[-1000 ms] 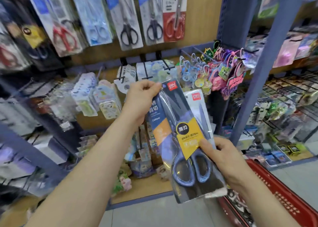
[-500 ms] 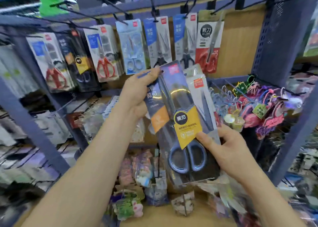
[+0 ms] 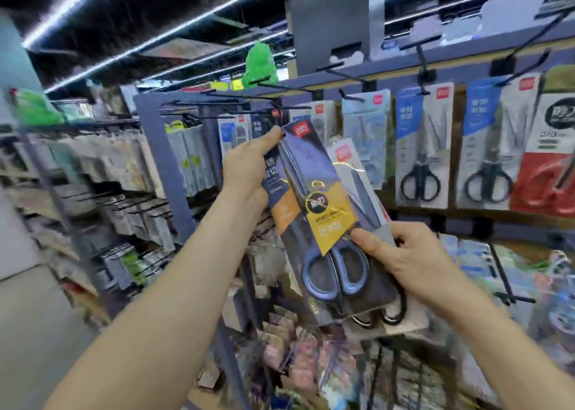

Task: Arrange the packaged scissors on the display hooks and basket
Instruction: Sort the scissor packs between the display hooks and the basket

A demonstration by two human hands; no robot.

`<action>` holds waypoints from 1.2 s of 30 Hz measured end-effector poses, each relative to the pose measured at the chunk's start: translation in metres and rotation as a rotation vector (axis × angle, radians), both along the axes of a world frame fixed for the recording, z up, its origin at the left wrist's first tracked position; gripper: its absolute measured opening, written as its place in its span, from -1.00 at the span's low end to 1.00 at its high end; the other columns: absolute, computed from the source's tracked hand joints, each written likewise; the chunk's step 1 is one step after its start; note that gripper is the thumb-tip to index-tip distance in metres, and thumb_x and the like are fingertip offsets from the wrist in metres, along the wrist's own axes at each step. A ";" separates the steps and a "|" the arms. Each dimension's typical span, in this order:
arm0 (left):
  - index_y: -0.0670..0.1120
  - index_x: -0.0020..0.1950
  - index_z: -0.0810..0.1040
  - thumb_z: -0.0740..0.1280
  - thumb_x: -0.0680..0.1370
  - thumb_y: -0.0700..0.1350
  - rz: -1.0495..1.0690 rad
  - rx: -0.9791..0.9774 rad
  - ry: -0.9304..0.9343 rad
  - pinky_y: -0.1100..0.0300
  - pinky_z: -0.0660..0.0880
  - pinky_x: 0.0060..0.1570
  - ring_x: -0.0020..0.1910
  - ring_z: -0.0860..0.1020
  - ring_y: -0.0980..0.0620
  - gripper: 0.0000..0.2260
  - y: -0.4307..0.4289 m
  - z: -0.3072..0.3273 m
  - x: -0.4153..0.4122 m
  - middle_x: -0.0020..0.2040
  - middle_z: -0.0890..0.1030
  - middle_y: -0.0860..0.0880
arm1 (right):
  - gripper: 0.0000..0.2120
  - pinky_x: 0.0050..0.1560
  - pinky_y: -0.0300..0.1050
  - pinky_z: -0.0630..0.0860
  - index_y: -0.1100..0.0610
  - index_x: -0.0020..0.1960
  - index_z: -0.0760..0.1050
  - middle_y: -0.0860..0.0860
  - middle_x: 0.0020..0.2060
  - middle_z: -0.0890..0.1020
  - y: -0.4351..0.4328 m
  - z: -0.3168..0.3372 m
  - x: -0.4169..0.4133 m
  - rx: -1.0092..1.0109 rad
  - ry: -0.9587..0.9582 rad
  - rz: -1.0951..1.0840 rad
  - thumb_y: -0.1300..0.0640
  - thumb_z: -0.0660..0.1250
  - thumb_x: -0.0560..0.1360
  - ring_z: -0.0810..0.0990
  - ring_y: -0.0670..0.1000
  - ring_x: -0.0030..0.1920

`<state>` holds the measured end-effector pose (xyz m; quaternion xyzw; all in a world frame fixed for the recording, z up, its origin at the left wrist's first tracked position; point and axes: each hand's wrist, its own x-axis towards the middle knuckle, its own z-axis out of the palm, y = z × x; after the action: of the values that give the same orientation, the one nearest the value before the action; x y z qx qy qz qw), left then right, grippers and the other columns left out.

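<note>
Holding two packaged scissors up at the rack, neither hung yet. The left hand (image 3: 249,167) pinches the top corner of the dark blue-handled pack (image 3: 320,223). The right hand (image 3: 401,254) grips its lower edge plus the white-carded pack (image 3: 351,167) tucked behind. Several hung packs (image 3: 420,161) already fill the right side (basket isn't in view). Bare black hooks (image 3: 281,87) stick out just above the left hand with open air in front, though neighbouring packs crowd close on the right.
</note>
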<state>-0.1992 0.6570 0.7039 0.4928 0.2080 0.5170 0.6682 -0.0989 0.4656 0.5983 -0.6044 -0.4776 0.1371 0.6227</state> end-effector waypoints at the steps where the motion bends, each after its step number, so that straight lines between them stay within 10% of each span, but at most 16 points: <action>1: -0.27 -0.05 0.64 0.51 0.45 -0.20 0.048 0.007 0.011 -0.15 0.60 -0.03 -0.14 0.66 -0.15 -0.83 0.011 0.006 -0.004 -0.04 0.69 -0.25 | -0.27 -0.29 -0.08 0.25 0.37 -0.35 0.40 0.07 -0.42 0.41 0.012 0.003 0.001 -0.001 -0.006 0.018 -0.37 0.38 0.27 0.35 -0.05 -0.36; 6: -0.24 -0.01 0.66 0.57 0.32 0.01 0.197 0.092 0.116 -0.20 0.59 0.07 0.05 0.65 -0.22 -0.60 0.087 0.029 -0.019 0.04 0.68 -0.22 | -0.47 -0.33 -0.15 0.19 0.14 -0.51 0.29 -0.01 -0.49 0.32 0.064 0.015 -0.006 -0.020 -0.060 0.078 -0.18 0.43 0.37 0.29 -0.06 -0.39; 9: -0.16 -0.17 0.65 0.53 0.43 -0.05 0.229 0.163 0.159 -0.12 0.59 0.06 -0.02 0.65 -0.19 -0.81 0.121 0.039 -0.021 -0.03 0.68 -0.20 | -0.51 -0.38 -0.21 0.18 0.16 -0.49 0.32 -0.01 -0.49 0.31 0.096 0.019 -0.013 -0.027 -0.060 0.090 -0.04 0.45 0.45 0.28 -0.07 -0.40; 26: -0.12 0.01 0.56 0.30 0.59 -0.29 -0.101 0.303 0.256 0.20 0.57 -0.34 -0.35 0.61 0.02 -0.90 0.201 0.047 0.001 -0.25 0.65 -0.07 | -0.42 -0.35 -0.15 0.12 0.29 -0.42 0.26 0.07 -0.47 0.26 0.196 0.003 -0.035 0.057 0.016 -0.136 -0.19 0.37 0.34 0.21 -0.02 -0.39; 31: 0.15 0.39 0.28 0.36 0.54 -0.34 -0.140 0.444 0.257 0.19 0.59 -0.05 -0.14 0.65 0.12 -0.43 0.187 -0.017 -0.025 -0.12 0.70 0.00 | -0.48 -0.35 -0.16 0.15 0.25 -0.46 0.31 0.04 -0.49 0.30 0.208 0.000 -0.037 0.106 0.066 -0.271 -0.05 0.40 0.48 0.23 -0.05 -0.41; 36: 0.09 0.29 0.55 0.44 0.50 -0.29 -0.003 0.539 0.347 0.16 0.57 0.05 -0.09 0.64 0.04 -0.56 0.206 -0.051 -0.024 -0.09 0.70 -0.07 | -0.48 -0.39 -0.20 0.16 0.15 -0.46 0.21 -0.10 -0.54 0.29 0.209 -0.002 -0.038 0.119 -0.054 -0.469 -0.04 0.40 0.51 0.26 -0.10 -0.46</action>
<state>-0.2227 0.8633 0.6527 0.7332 0.1738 0.4607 0.4690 -0.1373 0.6747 0.5959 -0.6643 -0.3479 -0.0558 0.6592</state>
